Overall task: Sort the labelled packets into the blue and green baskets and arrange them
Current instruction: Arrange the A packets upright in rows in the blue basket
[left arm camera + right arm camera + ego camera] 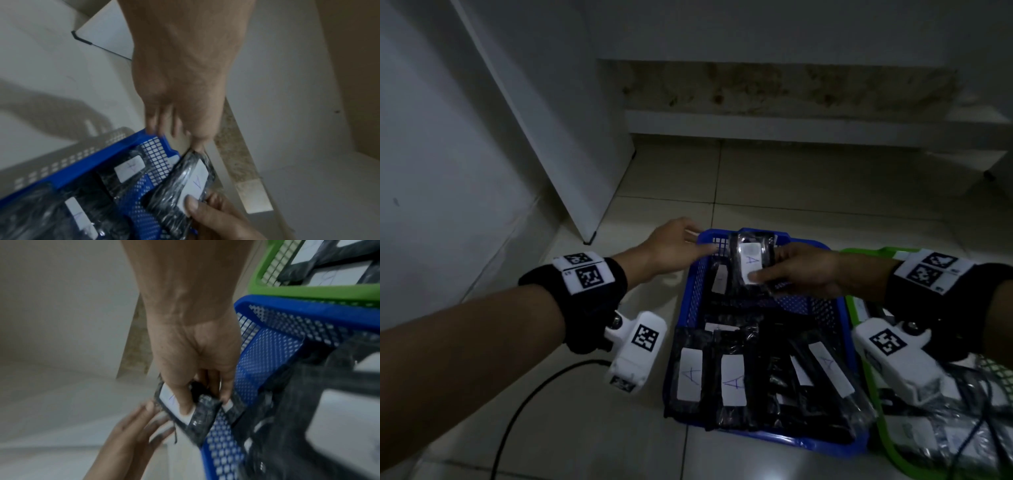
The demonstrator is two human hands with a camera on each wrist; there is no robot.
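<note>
Bare forearms, no sleeves. Each wrist wears a black fabric wristband (582, 301) topped by a white strip bearing two square black-and-white fiducial markers (585, 272). Below each wristband hangs a white, rounded camera housing (635, 353) carrying one further marker; a black cable (530, 404) trails from the left housing.

The near half of the blue basket (854, 337) was packed with labelled packets (732, 380), with no gap between them. Bare mesh showed only across its middle. Its far end was blocked by the right hand (803, 270) holding a packet (751, 265) and by the left hand (674, 245) at the far-left corner. The green basket (883, 435) stood just beside on the right. Open floor (808, 185) lay beyond, and a white panel (571, 137) stood far left.
</note>
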